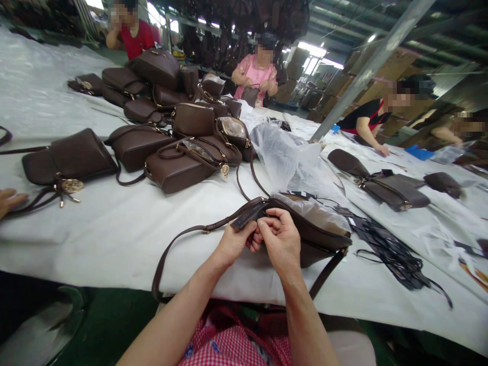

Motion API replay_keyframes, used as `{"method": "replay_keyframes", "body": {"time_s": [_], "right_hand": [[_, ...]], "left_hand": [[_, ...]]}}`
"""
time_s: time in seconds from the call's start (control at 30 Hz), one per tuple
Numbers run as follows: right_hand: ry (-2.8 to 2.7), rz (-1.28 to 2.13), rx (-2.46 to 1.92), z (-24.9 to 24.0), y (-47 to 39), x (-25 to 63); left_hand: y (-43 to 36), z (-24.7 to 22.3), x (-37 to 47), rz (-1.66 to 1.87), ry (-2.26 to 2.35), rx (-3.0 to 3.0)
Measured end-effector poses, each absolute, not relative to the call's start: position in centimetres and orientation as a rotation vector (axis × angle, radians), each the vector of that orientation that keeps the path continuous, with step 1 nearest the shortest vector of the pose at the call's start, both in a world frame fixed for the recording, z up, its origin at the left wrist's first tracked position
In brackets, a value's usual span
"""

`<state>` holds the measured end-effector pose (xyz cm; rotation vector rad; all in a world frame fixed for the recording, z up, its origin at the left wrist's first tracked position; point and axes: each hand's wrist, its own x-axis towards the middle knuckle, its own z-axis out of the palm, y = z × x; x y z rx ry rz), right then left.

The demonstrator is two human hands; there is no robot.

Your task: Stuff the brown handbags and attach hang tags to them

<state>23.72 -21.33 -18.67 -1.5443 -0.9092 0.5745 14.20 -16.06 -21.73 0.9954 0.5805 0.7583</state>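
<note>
My left hand [235, 245] pinches the black tag [244, 218], whether my right hand [281, 236] grips too I cannot tell, and a snagged strap [221, 222] could tug the bag [310, 245] askew.

Cannot read lettering on black tag [246, 217]. Cannot see part of open bag [310, 239] behind right hand [282, 238]. Find co-worker's hand [11, 201] cut by left edge.

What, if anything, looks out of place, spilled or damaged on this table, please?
Nothing looks clearly damaged or spilled. Perhaps the untidiest spot is the heap of black tags right of the open brown bag, jumbled rather than stacked.
</note>
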Motion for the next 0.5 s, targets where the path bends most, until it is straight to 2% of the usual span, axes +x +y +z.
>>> {"method": "replay_keyframes", "body": {"time_s": [0.5], "right_hand": [[-0.972,0.396,-1.719,-18.58,-21.16,23.47]], "left_hand": [[-15.46,-22.20,13.81,0.744,0.630,1.106]]}}
